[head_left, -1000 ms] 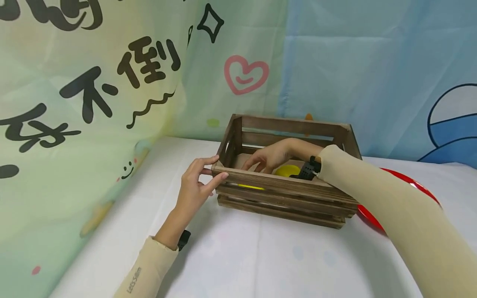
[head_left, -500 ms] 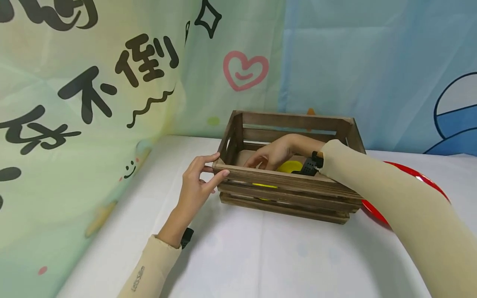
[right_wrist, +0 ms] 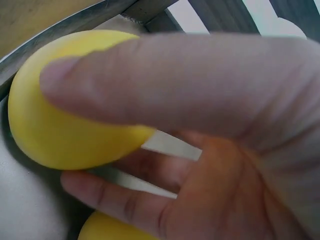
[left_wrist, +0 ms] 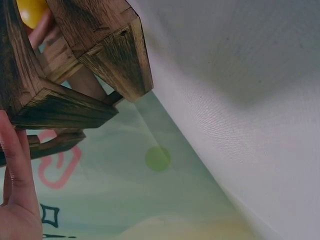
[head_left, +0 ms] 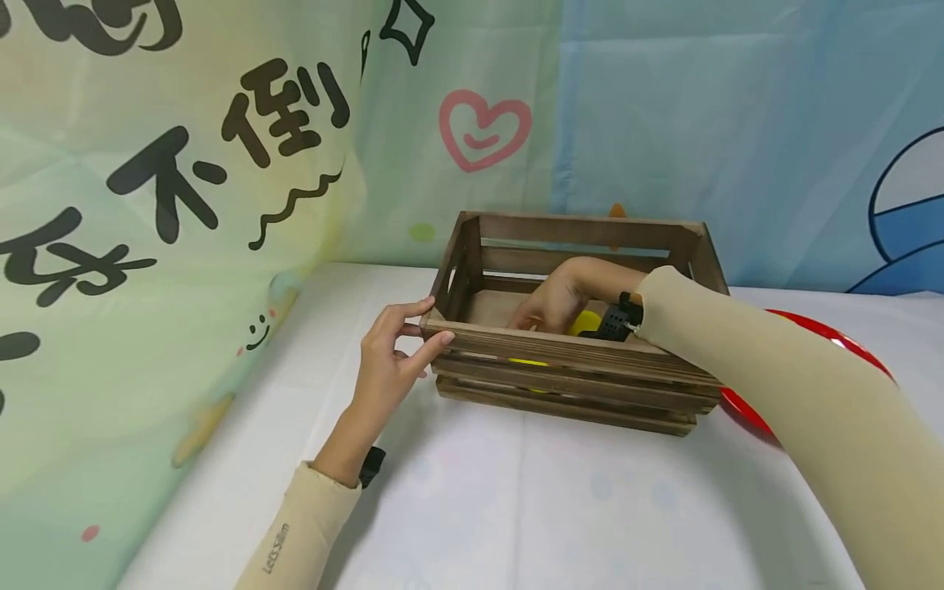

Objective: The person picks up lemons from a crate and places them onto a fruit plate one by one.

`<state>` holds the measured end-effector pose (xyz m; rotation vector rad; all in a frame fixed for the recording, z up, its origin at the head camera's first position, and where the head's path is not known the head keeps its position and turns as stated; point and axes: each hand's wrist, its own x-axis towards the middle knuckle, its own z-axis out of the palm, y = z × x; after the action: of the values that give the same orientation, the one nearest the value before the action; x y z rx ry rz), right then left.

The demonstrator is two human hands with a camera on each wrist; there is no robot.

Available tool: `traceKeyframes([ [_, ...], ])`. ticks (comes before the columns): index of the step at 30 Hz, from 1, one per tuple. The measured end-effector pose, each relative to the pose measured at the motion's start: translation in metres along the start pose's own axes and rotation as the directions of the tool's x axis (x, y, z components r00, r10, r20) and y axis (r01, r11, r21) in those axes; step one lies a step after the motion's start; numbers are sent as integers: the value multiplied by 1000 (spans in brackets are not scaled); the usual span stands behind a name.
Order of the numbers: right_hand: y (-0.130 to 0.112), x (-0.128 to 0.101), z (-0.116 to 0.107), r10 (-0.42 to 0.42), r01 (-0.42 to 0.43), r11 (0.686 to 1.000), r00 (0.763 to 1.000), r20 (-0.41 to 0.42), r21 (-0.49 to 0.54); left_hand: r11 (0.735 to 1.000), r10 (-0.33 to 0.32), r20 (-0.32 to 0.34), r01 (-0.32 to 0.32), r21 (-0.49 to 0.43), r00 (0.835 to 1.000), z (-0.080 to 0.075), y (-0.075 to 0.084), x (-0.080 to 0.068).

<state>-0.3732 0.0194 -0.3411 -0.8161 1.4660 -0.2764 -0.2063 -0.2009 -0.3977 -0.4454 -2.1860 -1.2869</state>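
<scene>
A dark wooden slatted crate (head_left: pixel 560 352) stands on the white table. My left hand (head_left: pixel 428 324) rests at its front left corner, with the thumb on the side rail and a straight index finger (left_wrist: pixel 17 165) along the front rail. My right hand (head_left: pixel 549 307) is down inside the crate. In the right wrist view its thumb (right_wrist: pixel 175 85) and fingers curl round a yellow round object (right_wrist: pixel 65 125). A second yellow piece (right_wrist: pixel 110 230) lies just below it. Yellow (head_left: pixel 586 322) also shows beside that hand in the head view.
A red plate (head_left: pixel 745 407) lies on the table right of the crate, partly behind my right forearm. A printed cloth backdrop (head_left: pixel 221 164) hangs close behind and to the left. White tablecloth (head_left: pixel 553 508) stretches in front of the crate.
My right hand has sunk lower into the crate and drawn in over the yellow object, covering more of it. The left hand has stayed at the corner.
</scene>
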Motion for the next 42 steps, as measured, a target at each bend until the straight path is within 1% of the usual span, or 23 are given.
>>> traceKeyframes([
  [3,1,-3,2,6,-6,1000,999,42,7,1000,-8,5,8,-6,1000,2,1,0],
  [7,2,-6,4,13,-17,999,996,89,45,1000,-13,15,13,2,1000,3,3,1],
  [10,3,-9,6,25,-31,997,996,82,70,1000,-10,24,10,7,1000,4,5,2],
  [13,5,-10,6,20,-29,994,996,82,101,1000,-13,28,13,7,1000,4,6,1],
  [16,6,-12,3,-19,6,991,995,94,136,1000,-20,24,20,11,1000,4,8,1],
  [19,6,-12,0,-84,71,988,992,95,136,1000,-19,18,19,16,1000,4,9,2],
  [22,5,-12,-2,-129,123,987,991,48,105,1000,-6,19,6,20,1000,3,9,3],
  [26,1,-12,-2,-135,141,985,989,-64,96,999,5,14,-6,44,1000,2,8,4],
  [30,-2,-11,-3,-146,165,980,977,-158,113,998,7,-4,-7,61,1000,1,6,1],
  [36,-7,-13,-4,-184,209,974,955,-235,86,999,13,0,-13,53,1000,0,3,1],
  [39,-7,-15,-4,-217,244,967,937,-273,69,999,5,7,-5,46,1000,0,3,1],
  [42,-8,-16,-4,-249,276,960,924,-288,54,999,-1,6,1,41,1000,0,4,1],
])
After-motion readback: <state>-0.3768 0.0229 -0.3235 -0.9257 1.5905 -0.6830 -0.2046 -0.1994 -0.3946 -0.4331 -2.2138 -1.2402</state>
